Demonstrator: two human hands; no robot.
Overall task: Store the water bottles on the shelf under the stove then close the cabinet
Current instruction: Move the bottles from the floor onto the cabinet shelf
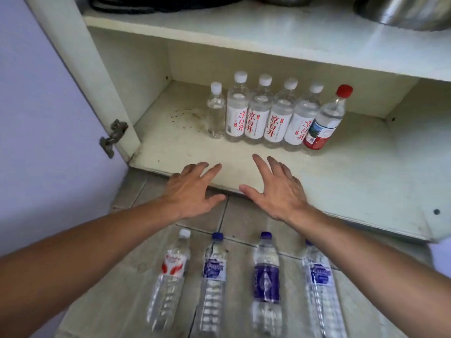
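Observation:
Several water bottles stand in a row on the bottom shelf (185, 152) of the open cabinet: a small clear one (216, 111), white-labelled ones with red characters (258, 113), and a red-capped one (325, 120) at the right end. On the tiled floor below stand several more: a white-capped bottle with a red label (170, 272) and blue-capped ones (213, 274), (266, 279), (317, 281). My left hand (192, 191) and my right hand (280, 189) hover empty over the shelf's front edge, fingers spread.
The cabinet door (36, 118) hangs open at the left on a metal hinge (113, 137). An upper shelf (244, 35) holds a black coiled thing (156, 3) and a metal pot (410, 11). The cabinet's right side panel (419, 142) bounds the shelf.

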